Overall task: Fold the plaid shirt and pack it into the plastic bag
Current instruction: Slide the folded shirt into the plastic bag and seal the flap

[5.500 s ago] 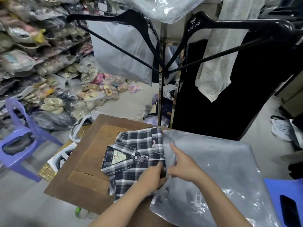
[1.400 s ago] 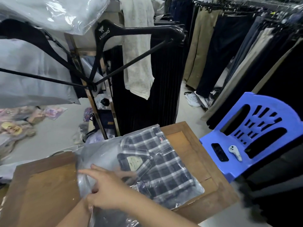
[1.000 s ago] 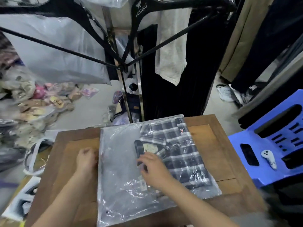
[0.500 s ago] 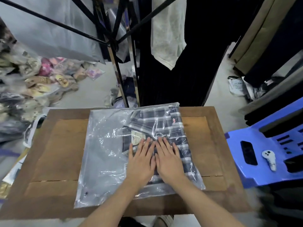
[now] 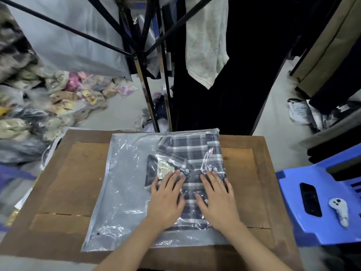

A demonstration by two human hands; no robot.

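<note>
**Fingers (image 5: 176,178) spread flat on the bagged shirt**

The fingers of both hands lie straight and slightly apart, clamped on nothing, palms down on the plastic. The left hand (image 5: 166,198) and right hand (image 5: 216,196) rest side by side on the near half of the plaid shirt (image 5: 195,151). The shirt is folded and lies inside the plastic bag (image 5: 125,173), against the bag's right edge. The bag lies flat on the wooden surface (image 5: 64,182) and its left half holds nothing visible. The collar and its label (image 5: 166,169) sit just beyond the left fingertips.

The flat press probably serves to push trapped air out and settle the folds, so the packet lies thin. The shirt sits snug to the right side, perhaps so the spare plastic on the left can be folded over. Which edge is the bag's mouth cannot be told. The packing looks nearly done, with only smoothing or closing left. A blue chair (image 5: 293,202) stands just right of the surface.
</note>
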